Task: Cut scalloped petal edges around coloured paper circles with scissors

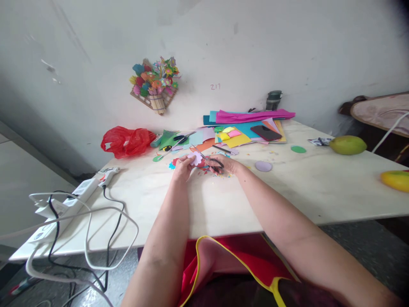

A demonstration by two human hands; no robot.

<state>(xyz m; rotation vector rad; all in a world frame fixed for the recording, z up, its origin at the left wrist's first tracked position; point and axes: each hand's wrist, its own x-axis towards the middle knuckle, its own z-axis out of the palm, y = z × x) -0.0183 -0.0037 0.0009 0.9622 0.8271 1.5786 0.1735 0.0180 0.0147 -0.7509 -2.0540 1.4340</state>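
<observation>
My left hand point(183, 167) pinches a pale lilac paper flower point(196, 158) with a scalloped edge, above the middle of the table. Just to its right, my right hand point(223, 163) has its fingers closed on the dark handles of a pair of scissors point(216, 163). The blades point up and left, close beside the flower; whether they touch it is too small to tell. Below and around both hands lie small coloured paper scraps point(202, 172) and a blue scalloped paper piece point(171, 165). A dark pen point(223, 149) rests behind my right hand.
Coloured paper sheets point(239, 140), a phone point(266, 132) and a second pair of scissors point(182, 138) lie at the back. A red plastic bag point(128, 141) and a power strip point(68, 209) with loose cables are on the left. Paper circles point(263, 166) and mangoes point(347, 145) lie to the right.
</observation>
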